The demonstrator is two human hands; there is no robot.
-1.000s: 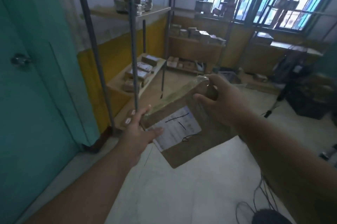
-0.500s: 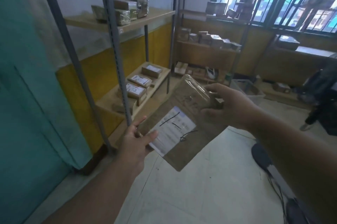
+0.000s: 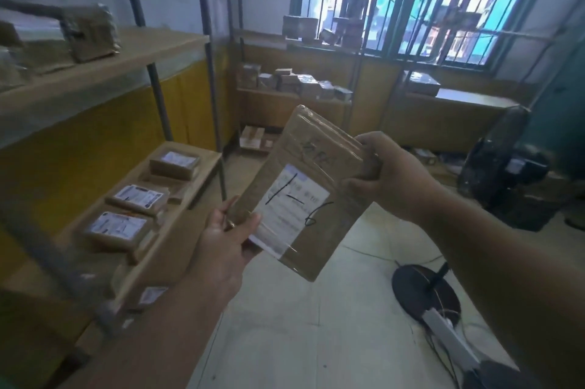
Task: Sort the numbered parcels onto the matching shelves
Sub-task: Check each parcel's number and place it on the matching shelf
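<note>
Head view: parcel (image 3: 304,189) held between left hand (image 3: 226,238); right hand (image 3: 394,176).

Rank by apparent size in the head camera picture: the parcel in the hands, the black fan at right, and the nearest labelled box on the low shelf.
1. Held parcel, though nearness inflates it.
2. Black fan, farther away, so perhaps truly larger.
3. Labelled box.

A black fan (image 3: 503,167) stands on the pale floor (image 3: 316,325) at right, below a barred window (image 3: 427,2).
</note>
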